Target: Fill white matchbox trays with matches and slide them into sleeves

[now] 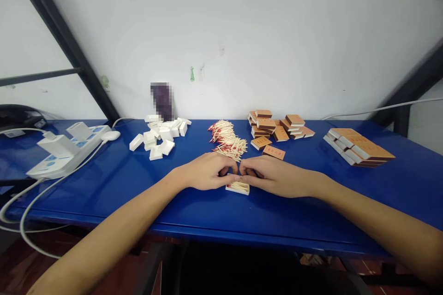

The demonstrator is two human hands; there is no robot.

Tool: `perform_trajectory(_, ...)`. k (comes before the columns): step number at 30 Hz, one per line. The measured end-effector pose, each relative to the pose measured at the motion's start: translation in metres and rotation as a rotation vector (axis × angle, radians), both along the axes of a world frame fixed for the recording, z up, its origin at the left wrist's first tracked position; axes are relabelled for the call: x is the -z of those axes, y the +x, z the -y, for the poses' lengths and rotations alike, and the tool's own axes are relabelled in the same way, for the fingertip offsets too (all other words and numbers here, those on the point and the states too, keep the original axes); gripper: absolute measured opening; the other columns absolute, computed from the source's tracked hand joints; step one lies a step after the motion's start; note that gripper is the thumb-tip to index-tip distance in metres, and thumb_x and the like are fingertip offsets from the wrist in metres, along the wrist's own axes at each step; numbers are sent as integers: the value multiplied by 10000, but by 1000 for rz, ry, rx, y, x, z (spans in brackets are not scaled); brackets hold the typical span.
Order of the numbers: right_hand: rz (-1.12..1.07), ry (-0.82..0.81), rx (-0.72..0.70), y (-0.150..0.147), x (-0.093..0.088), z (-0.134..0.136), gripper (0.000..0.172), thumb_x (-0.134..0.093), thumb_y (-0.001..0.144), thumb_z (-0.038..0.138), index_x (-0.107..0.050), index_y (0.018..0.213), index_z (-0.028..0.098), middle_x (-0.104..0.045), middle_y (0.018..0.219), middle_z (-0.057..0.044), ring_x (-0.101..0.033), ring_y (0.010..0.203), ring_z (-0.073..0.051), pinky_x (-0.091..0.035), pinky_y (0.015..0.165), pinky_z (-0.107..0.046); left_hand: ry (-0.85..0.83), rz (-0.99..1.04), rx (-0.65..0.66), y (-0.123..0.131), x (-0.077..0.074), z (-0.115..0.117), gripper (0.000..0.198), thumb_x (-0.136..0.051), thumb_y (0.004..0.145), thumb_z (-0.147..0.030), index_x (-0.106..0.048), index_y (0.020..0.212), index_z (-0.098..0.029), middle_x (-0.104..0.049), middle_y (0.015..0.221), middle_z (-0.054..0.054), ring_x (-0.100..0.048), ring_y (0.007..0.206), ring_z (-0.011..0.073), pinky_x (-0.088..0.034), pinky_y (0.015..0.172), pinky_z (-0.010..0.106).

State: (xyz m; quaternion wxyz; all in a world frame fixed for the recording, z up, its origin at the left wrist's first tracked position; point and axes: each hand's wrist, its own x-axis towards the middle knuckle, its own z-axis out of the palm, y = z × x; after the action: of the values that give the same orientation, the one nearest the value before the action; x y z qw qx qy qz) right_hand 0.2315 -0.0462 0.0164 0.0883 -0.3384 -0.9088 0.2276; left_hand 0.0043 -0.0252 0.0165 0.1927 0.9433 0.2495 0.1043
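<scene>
tray (pixel 238 191) of matches (pixel 239 186) lies on surface (pixel 207 212); left hand (pixel 212 170) and right hand (pixel 268 175) curl over its far side, thumbs close together, cannot tell if pinching. match pile (pixel 226 139) just beyond tray: a brushing knuckle could scatter it.

We're looking at deep blue all across the tabletop (pixel 200 216), and there, cream matches (pixel 226 134) tipped in red! Plain white on the little trays (pixel 166 135), orange-brown on the matchboxes (pixel 266 123), one printed with red characters, and we spot blue patches on the white power strip (pixel 65 166).
</scene>
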Motion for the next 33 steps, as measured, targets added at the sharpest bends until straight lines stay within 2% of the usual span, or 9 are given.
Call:
perform_trajectory(3, 9, 11, -6, -1, 0, 1, 369, -360, 1007, 474, -483, 798, 195, -533, 736, 3, -459, 639, -135, -318, 594, -275, 1, 0, 0, -1, 2, -1, 209, -533, 922, -344, -657, 950, -179, -574, 693, -17, -520, 627, 116, -374, 602, 235)
perform_trajectory(8, -13, 42, 9, -1, 3, 1, 368, -420, 975, 508, -474, 781, 200, -517, 702, 10, -421, 604, -133, -297, 566, -274, -11, 2, -3, -2, 1, 0, 214, -559, 896, -353, -662, 960, -177, -574, 689, -18, -509, 606, 113, -379, 596, 239)
perform_trajectory(11, -28, 60, 12, -2, 3, 0, 327, -415, 984, 444, -471, 775, 199, -522, 698, 12, -434, 604, -132, -299, 576, -274, -24, 12, 4, -2, 0, 1, 239, -583, 881, -391, -665, 939, -175, -555, 675, -23, -486, 581, 105, -366, 578, 236)
perform_trajectory(14, -69, 154, 73, -1, 1, -3, 310, -393, 991, 366, -461, 741, 196, -517, 699, 7, -436, 625, -137, -299, 604, -279, -48, 29, -12, -1, 0, 0, 299, -549, 912, -446, -660, 897, -169, -546, 655, -27, -472, 568, 98, -353, 576, 235)
perform_trajectory(19, -232, 224, 95, 4, -2, -8, 285, -413, 984, 346, -496, 762, 188, -528, 747, -2, -454, 694, -145, -322, 662, -274, 37, 118, -206, -3, 5, -10, 436, -341, 1014, -413, -615, 792, -157, -519, 623, -25, -453, 579, 109, -326, 597, 247)
perform_trajectory(22, -291, 217, 171, 5, 1, -10, 304, -432, 977, 361, -503, 738, 187, -475, 646, 31, -418, 603, -124, -298, 615, -265, 137, 108, -349, -8, 7, -18, 370, -371, 998, -360, -600, 782, -165, -504, 599, -29, -449, 559, 117, -301, 581, 254)
perform_trajectory(24, -259, 245, 221, 4, 6, -12, 290, -432, 977, 351, -545, 772, 179, -493, 647, 29, -430, 596, -123, -289, 605, -263, 197, 79, -393, -12, 8, -21, 287, -410, 973, -315, -619, 841, -169, -546, 627, -21, -481, 572, 127, -306, 587, 256)
perform_trajectory(29, -104, 327, 265, -3, 21, -18, 189, -492, 933, 261, -649, 1011, 191, -557, 661, 17, -471, 591, -131, -283, 592, -255, 241, -13, -309, -17, 9, -26, 216, -468, 907, -216, -657, 1005, -178, -639, 735, 0, -552, 632, 141, -369, 631, 253)
perform_trajectory(33, -71, 315, 359, -6, 27, -21, 151, -558, 909, 283, -676, 969, 210, -528, 595, 32, -468, 548, -126, -259, 548, -252, 262, -58, -292, -16, 10, -27, 211, -477, 892, -190, -666, 986, -183, -645, 727, 0, -569, 639, 143, -376, 624, 251)
